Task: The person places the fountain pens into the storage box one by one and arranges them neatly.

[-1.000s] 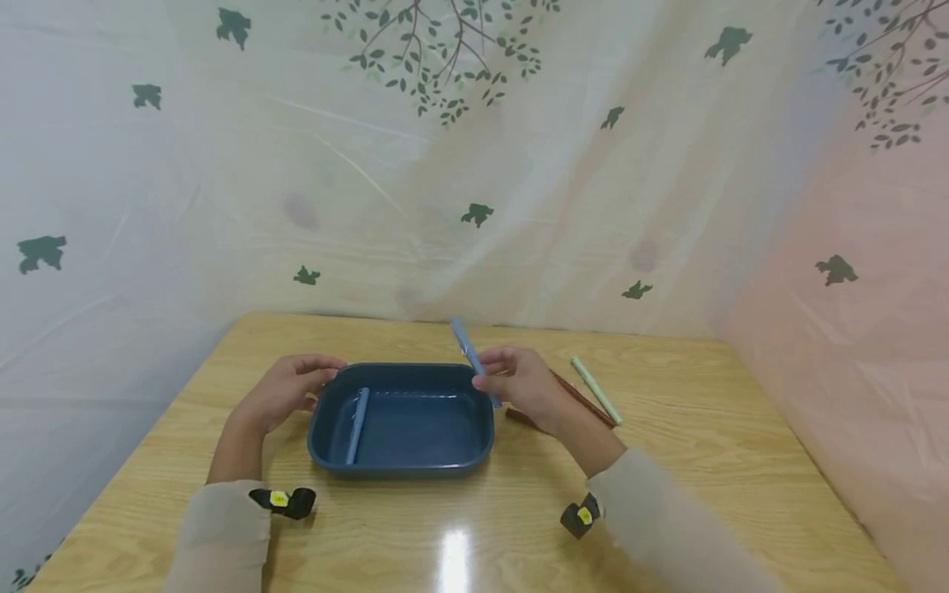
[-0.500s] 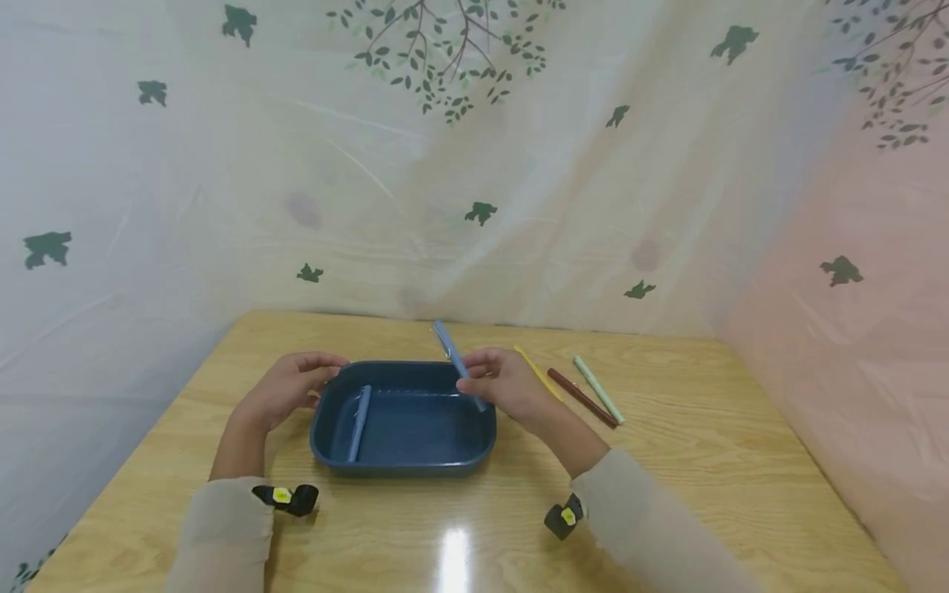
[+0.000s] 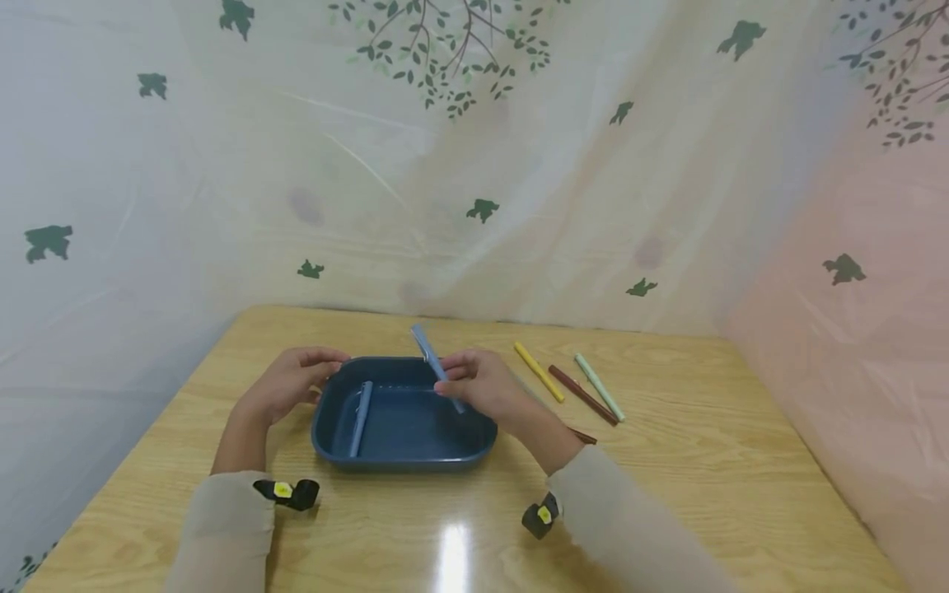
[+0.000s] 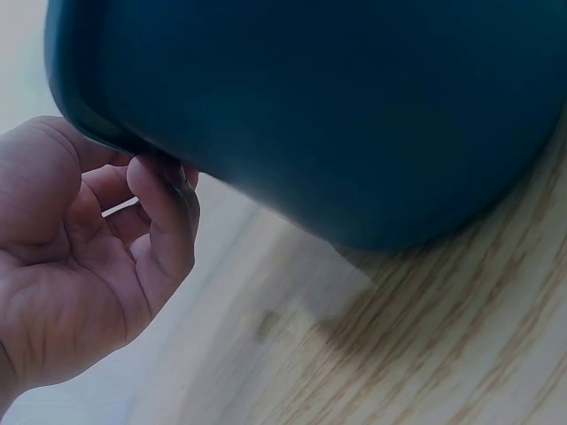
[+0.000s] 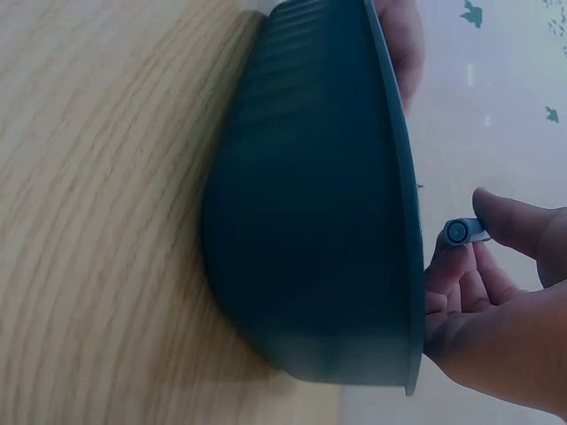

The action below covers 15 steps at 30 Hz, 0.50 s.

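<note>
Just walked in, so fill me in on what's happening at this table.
A person is working with pens and a dark blue tray on a wooden table. The right hand pinches a tilted blue pen above the tray's right side, while the left hand holds its far left corner. A second blue pen lies inside, near the left end. On the table to the right lie a yellow pen, a brown pen and a pale green pen.
</note>
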Tool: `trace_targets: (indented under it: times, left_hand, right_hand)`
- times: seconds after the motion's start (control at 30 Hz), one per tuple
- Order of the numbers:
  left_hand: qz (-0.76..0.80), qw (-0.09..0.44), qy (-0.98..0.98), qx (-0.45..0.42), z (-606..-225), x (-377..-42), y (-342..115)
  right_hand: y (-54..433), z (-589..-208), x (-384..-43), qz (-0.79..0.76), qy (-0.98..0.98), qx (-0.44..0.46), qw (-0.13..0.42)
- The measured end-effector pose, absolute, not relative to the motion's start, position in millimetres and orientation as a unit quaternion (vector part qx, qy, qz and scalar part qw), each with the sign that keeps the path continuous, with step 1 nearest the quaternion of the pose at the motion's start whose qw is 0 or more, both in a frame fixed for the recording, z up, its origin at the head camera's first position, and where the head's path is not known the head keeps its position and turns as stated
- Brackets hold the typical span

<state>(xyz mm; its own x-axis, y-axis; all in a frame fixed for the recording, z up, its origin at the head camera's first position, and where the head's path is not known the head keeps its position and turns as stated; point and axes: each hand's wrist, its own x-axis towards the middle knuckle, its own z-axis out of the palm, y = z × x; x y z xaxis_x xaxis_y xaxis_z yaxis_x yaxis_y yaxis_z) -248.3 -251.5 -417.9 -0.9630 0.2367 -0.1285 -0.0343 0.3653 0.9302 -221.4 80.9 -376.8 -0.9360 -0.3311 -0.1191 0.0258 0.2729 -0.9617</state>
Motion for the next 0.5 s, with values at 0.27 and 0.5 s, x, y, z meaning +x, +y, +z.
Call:
trace_targets:
  times: [0.27, 0.5]
  left_hand:
    - [0.562, 0.122, 0.816, 0.057, -418.3, -249.8, -251.7]
    - [0.563, 0.122, 0.816, 0.058, -419.1, -249.8, -252.3]
  right_hand:
    - [67.4, -385.3, -222.7, -0.594, 0.783, -0.098, 0.155]
    - [54.0, -390.3, -219.7, -0.583, 0.791, -0.09, 0.161]
